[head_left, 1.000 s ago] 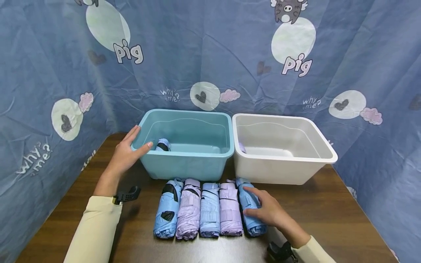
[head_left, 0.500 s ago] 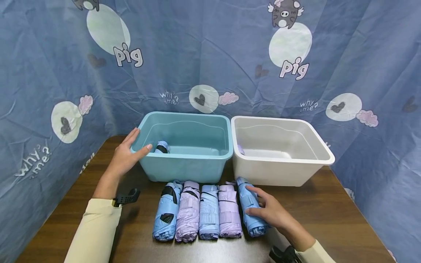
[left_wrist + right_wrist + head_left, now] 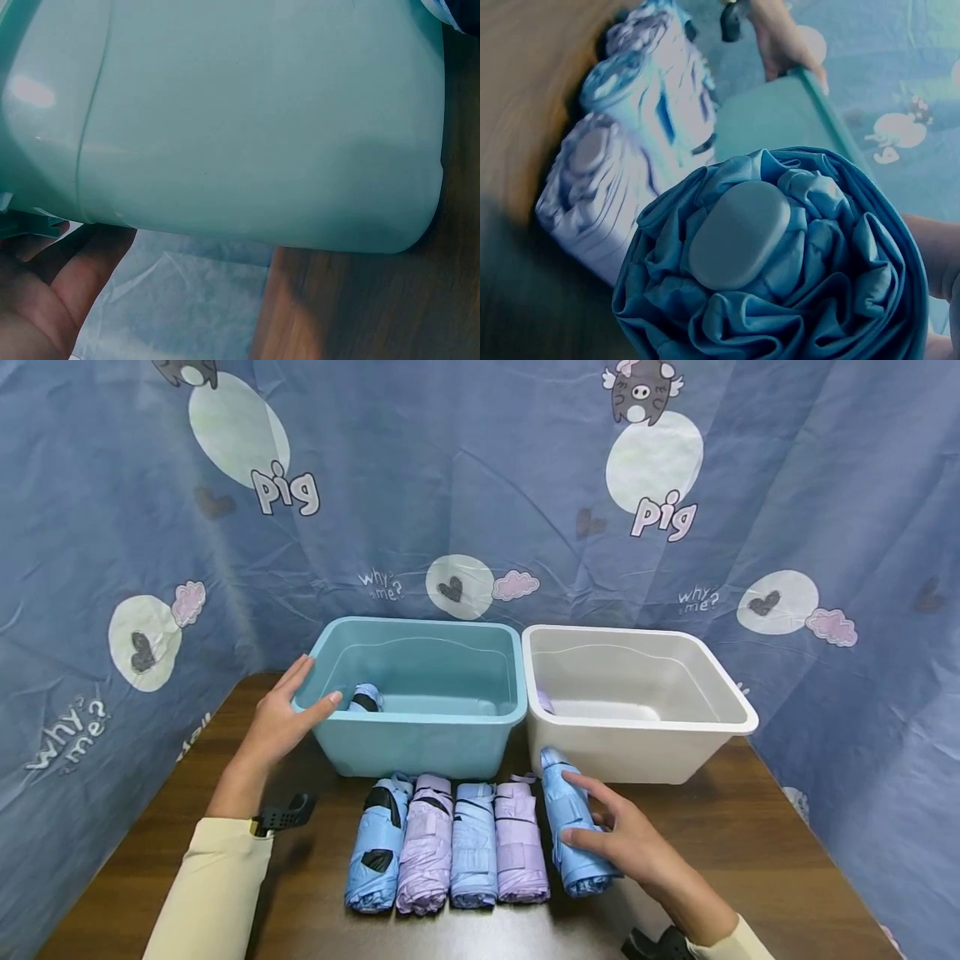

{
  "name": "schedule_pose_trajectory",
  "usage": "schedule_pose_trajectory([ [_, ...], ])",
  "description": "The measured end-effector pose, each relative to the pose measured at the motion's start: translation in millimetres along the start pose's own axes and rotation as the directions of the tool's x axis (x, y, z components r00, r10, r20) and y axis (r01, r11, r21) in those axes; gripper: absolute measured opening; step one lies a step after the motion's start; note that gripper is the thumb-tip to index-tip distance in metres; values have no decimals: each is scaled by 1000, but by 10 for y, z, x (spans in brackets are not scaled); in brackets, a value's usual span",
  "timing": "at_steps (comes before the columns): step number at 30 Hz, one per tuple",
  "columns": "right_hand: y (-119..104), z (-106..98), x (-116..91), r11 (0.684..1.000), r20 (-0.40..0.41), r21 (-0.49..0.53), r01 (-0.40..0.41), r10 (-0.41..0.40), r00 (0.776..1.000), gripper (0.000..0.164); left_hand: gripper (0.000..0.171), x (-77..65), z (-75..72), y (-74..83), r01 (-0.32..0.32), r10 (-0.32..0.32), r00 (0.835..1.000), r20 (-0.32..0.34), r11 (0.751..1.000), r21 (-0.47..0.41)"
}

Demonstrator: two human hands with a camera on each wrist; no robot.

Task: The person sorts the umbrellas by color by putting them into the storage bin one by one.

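In the head view my right hand (image 3: 630, 839) grips a folded blue umbrella (image 3: 572, 822) from its right side, thumb and fingers around it, its far end tilted up near the white bin. The right wrist view shows its grey oval handle end (image 3: 740, 235) and bunched fabric close up. My left hand (image 3: 281, 718) rests with spread fingers on the left front corner of the teal bin (image 3: 420, 743); its thumb lies over the front rim. The left wrist view shows the fingers (image 3: 86, 274) against that bin's rim.
Left of the held umbrella lie a lilac umbrella (image 3: 519, 852), a light blue one (image 3: 474, 852), another lilac one (image 3: 425, 852) and a blue one with black patches (image 3: 377, 852). A blue umbrella (image 3: 366, 697) is inside the teal bin. Something lilac (image 3: 545, 702) shows inside the white bin (image 3: 637, 752).
My right hand has lifted the blue umbrella slightly off the table and away from the row, its far end rising. The left hand has stayed on the teal bin.
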State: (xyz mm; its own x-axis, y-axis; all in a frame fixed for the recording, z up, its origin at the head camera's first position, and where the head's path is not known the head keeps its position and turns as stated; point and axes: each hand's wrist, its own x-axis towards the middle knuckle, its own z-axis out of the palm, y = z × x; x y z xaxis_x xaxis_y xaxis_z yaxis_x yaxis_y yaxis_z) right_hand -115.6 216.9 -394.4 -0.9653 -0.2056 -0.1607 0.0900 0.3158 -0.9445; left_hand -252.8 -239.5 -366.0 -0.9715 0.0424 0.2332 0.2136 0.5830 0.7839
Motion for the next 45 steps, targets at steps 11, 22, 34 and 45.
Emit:
schedule_pose_trajectory([
  [11,-213,41,-128,994,77,106,27,-36,996,73,87,-36,-26,-51,2,-2,1000,-1,1000,5],
  [22,-440,62,-214,989,89,86,124,-131,987,71,88,-41,-50,-47,5,-5,1000,-5,1000,18],
  [34,-797,52,-270,973,117,148,176,-194,974,72,87,-20,-16,-37,-7,7,1000,3,1000,16],
  [45,-1156,138,-14,967,106,170,192,-212,972,72,87,-5,-9,-22,-9,9,1000,-10,1000,18],
])
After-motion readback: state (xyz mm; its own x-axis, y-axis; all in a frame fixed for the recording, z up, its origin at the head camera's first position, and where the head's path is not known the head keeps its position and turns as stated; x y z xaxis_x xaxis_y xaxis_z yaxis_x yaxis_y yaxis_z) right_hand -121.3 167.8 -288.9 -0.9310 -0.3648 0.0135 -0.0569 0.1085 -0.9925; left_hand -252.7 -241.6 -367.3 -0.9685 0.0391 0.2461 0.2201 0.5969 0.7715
